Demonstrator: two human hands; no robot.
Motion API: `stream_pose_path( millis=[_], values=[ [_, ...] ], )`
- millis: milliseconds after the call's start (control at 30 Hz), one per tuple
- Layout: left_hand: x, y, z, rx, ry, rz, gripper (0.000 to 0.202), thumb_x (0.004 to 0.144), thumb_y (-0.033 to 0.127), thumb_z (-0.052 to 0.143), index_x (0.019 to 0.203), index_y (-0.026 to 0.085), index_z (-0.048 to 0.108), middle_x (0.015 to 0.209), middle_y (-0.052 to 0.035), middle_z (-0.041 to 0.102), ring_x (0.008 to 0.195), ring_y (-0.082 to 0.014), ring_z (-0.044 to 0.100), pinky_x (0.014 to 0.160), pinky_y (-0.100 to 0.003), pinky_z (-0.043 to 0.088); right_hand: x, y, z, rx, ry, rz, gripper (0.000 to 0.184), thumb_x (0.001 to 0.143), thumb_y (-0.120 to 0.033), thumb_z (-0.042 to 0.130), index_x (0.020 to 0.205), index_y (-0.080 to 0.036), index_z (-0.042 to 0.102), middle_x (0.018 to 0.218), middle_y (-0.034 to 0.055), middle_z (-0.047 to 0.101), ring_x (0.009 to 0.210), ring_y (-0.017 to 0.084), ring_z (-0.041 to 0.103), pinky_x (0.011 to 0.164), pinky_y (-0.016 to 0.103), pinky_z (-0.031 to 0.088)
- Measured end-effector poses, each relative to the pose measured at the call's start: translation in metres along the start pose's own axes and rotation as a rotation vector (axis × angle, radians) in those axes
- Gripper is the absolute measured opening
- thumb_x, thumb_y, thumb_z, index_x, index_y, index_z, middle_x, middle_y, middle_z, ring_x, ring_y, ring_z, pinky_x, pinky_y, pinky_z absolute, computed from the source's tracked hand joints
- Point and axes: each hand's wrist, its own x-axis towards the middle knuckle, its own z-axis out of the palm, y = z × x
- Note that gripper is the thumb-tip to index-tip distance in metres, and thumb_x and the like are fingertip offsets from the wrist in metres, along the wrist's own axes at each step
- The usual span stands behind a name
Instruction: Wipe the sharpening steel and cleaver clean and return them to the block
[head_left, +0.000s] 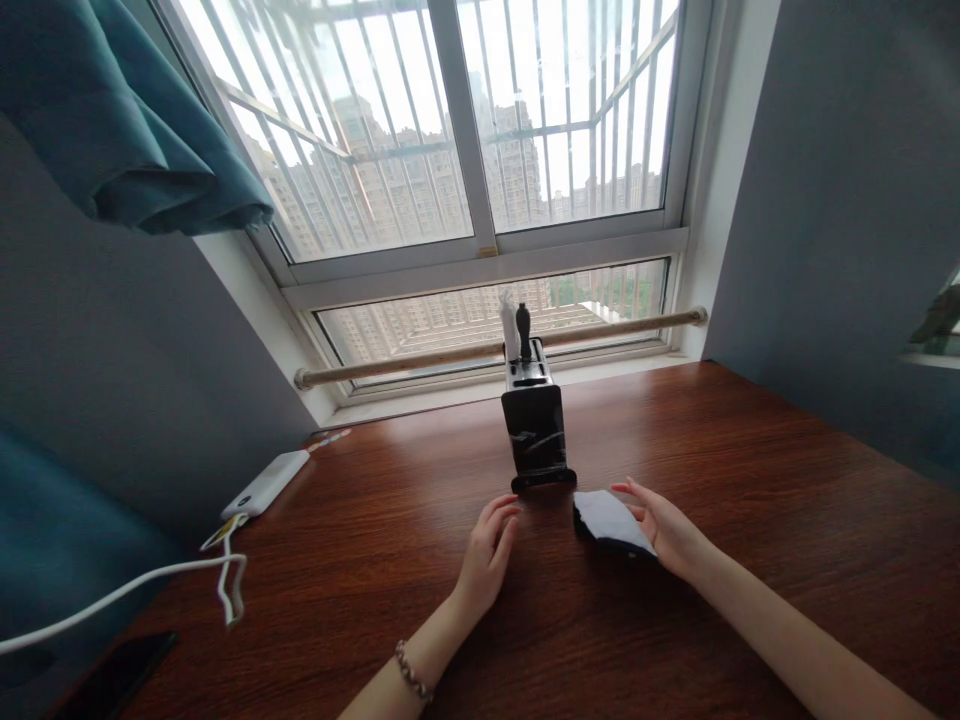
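In front of me stands a black knife holder (537,430) with slots in its top. A white handle (511,328) and a black handle (523,325) stick up from its far end. My left hand (484,555) is just short of the holder's base, fingers loosely curved and slightly apart, holding nothing. My right hand (664,525) grips the right edge of a flat cloth-like piece (611,520), white on top with a dark edge beneath. Some of its fingers stretch past the piece, and how the thumb grips is hidden.
On the left lies a white power bank (266,484) with a white cable (120,598) running from it. A dark, flat phone-like object (120,675) lies at the lower left. Behind the brown wooden table (750,450) are a rail (420,358) and a barred window.
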Motion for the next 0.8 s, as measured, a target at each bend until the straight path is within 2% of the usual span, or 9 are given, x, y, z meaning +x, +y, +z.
stream_pose_path(
  millis=[100,200,267,333,400,500,533,700,800],
  values=[
    [0.000,0.001,0.000,0.005,-0.003,-0.001,0.021,0.089,0.027,0.040,0.101,0.023,0.057,0.119,-0.0059,0.052,0.113,-0.0194,0.045,0.098,-0.035,0.033,-0.006,-0.003,0.001,-0.172,-0.073,-0.064,0.051,0.064,-0.033,0.070,0.110,-0.017,0.056,0.081,0.0060,0.066,0.077,0.023,0.063,0.069,0.032,0.048],
    [0.000,0.002,0.000,0.009,-0.002,-0.003,0.021,0.090,0.027,0.040,0.101,0.023,0.057,0.119,-0.0058,0.052,0.112,-0.0192,0.045,0.097,-0.035,0.033,-0.008,-0.004,0.002,-0.377,-0.092,-0.158,0.051,0.044,-0.013,0.077,0.094,-0.017,0.068,0.083,0.0049,0.065,0.082,0.026,0.060,0.076,0.034,0.045],
    [-0.001,0.002,0.000,0.012,-0.001,-0.003,0.021,0.090,0.027,0.039,0.101,0.023,0.057,0.118,-0.0060,0.052,0.112,-0.0192,0.045,0.098,-0.036,0.033,-0.008,-0.004,0.002,-0.487,-0.051,-0.242,0.038,0.043,-0.012,0.075,0.081,-0.018,0.072,0.079,0.0045,0.063,0.083,0.027,0.057,0.081,0.037,0.041],
    [-0.001,0.002,0.000,0.015,-0.004,-0.001,0.021,0.090,0.027,0.039,0.100,0.023,0.057,0.118,-0.0062,0.052,0.112,-0.0193,0.046,0.098,-0.036,0.033,-0.009,-0.005,0.002,-0.554,-0.011,-0.317,0.023,0.049,-0.018,0.073,0.072,-0.019,0.073,0.074,0.0047,0.060,0.082,0.027,0.055,0.085,0.039,0.038],
    [-0.001,0.002,0.000,0.017,-0.006,0.000,0.021,0.090,0.027,0.039,0.099,0.022,0.057,0.118,-0.0064,0.052,0.112,-0.0196,0.046,0.097,-0.036,0.034,-0.009,-0.007,0.002,-0.572,0.028,-0.373,0.012,0.055,-0.025,0.072,0.064,-0.019,0.072,0.080,0.0066,0.060,0.085,0.027,0.053,0.087,0.039,0.036],
    [-0.001,0.003,-0.001,0.017,-0.005,-0.001,0.021,0.089,0.027,0.040,0.099,0.022,0.058,0.118,-0.0068,0.052,0.112,-0.0203,0.046,0.097,-0.036,0.034,-0.008,-0.011,-0.001,-0.510,0.112,-0.426,0.015,0.057,-0.033,0.072,0.062,-0.019,0.071,0.105,0.0085,0.057,0.102,0.029,0.048,0.095,0.035,0.031],
    [0.000,0.003,-0.001,0.015,-0.004,-0.001,0.021,0.089,0.027,0.040,0.099,0.022,0.058,0.118,-0.0069,0.052,0.112,-0.0206,0.046,0.097,-0.037,0.034,-0.007,-0.012,-0.003,-0.470,0.137,-0.422,0.018,0.058,-0.034,0.072,0.065,-0.018,0.071,0.108,0.0086,0.057,0.105,0.029,0.048,0.095,0.034,0.031],
    [0.001,0.004,-0.001,0.003,0.007,-0.007,0.022,0.089,0.027,0.040,0.097,0.022,0.059,0.116,-0.0073,0.054,0.110,-0.0210,0.047,0.096,-0.037,0.035,0.005,-0.012,-0.012,-0.149,0.190,-0.282,0.028,0.068,-0.041,0.062,0.076,-0.015,0.069,0.077,0.0081,0.067,0.078,0.026,0.062,0.077,0.036,0.048],
    [0.003,0.003,-0.001,-0.008,0.021,-0.016,0.023,0.089,0.029,0.039,0.095,0.021,0.060,0.113,-0.0075,0.055,0.108,-0.0210,0.049,0.094,-0.037,0.036,0.011,-0.011,-0.016,0.043,0.196,-0.235,0.020,0.069,-0.035,0.060,0.075,-0.016,0.065,0.077,0.0062,0.068,0.078,0.023,0.064,0.076,0.034,0.052]
  ],
)
